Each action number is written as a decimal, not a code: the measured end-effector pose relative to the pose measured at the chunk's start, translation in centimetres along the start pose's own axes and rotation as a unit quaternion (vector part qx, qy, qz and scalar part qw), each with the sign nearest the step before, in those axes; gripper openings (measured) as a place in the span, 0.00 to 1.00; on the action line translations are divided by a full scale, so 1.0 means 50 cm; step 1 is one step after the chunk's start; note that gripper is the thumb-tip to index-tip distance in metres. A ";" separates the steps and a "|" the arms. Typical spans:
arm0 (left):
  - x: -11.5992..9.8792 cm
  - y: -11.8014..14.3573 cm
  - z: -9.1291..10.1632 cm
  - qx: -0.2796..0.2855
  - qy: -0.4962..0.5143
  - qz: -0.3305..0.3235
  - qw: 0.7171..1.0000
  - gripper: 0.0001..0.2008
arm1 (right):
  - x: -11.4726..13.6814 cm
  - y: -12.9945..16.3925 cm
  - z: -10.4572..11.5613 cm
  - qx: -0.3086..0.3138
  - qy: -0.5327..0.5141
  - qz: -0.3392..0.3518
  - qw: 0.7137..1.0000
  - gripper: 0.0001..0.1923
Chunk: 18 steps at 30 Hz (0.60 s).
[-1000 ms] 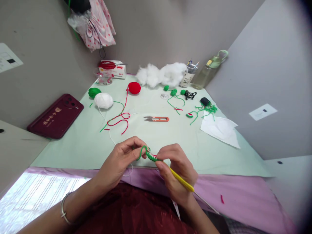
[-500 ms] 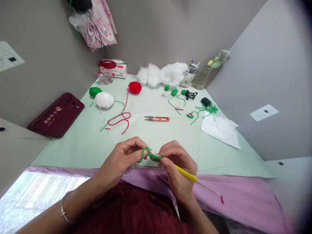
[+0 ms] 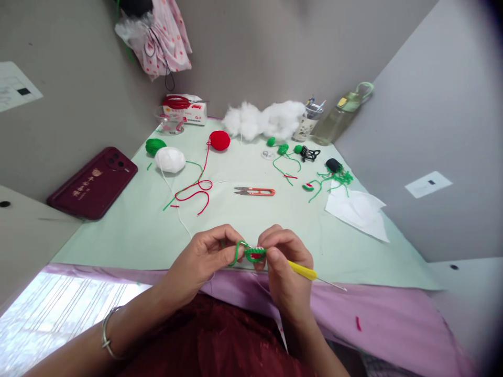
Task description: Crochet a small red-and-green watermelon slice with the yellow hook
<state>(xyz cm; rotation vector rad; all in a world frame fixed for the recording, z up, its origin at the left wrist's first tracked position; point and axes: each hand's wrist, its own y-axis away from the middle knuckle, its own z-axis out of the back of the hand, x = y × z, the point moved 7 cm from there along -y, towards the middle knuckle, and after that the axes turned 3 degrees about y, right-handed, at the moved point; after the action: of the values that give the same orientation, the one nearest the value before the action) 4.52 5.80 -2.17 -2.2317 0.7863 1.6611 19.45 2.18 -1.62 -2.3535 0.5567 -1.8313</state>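
Near the front edge of the pale green table mat (image 3: 275,220), my left hand (image 3: 202,259) pinches a strand of green yarn (image 3: 237,250) that leads into a small green and red crochet piece (image 3: 254,254). My right hand (image 3: 285,272) grips a yellow-handled crochet hook (image 3: 302,269), whose tip is in the piece. The hook's handle points right and slightly down. The two hands almost touch at the piece.
Orange thread snips (image 3: 255,191) lie mid-table. Red yarn ball (image 3: 219,140), white ball (image 3: 170,159) and green ball (image 3: 155,146) sit at the left back, white stuffing (image 3: 263,120) behind. A maroon phone (image 3: 93,182) rests left, white paper (image 3: 357,208) and green scraps (image 3: 334,178) right, a bottle (image 3: 338,118) far right.
The crochet hook's handle has swung from pointing down-right to nearly level. My right hand has turned and moved slightly up towards the left hand. The piece now shows its red middle.
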 end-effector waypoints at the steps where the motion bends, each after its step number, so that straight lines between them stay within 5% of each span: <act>1: 0.001 0.000 -0.001 0.000 0.005 0.005 1.000 0.11 | -0.002 -0.001 0.000 -0.002 -0.004 -0.005 1.000 0.07; 6: 0.008 0.000 -0.007 -0.004 0.014 0.011 1.000 0.11 | -0.021 0.000 0.003 -0.021 -0.006 -0.040 0.999 0.12; 12: 0.016 -0.006 -0.022 0.008 0.025 0.013 1.000 0.10 | -0.026 0.006 0.004 -0.022 0.037 -0.014 0.999 0.06; 18: -0.020 0.020 0.002 0.169 -0.144 0.029 0.975 0.30 | -0.009 -0.015 0.031 -0.091 0.018 -0.008 0.996 0.12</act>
<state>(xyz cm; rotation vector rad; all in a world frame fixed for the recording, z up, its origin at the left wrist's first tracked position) 3.68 5.33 -1.15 -1.7102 0.9765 1.6784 20.99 2.82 -2.21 -2.4488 0.7404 -1.9091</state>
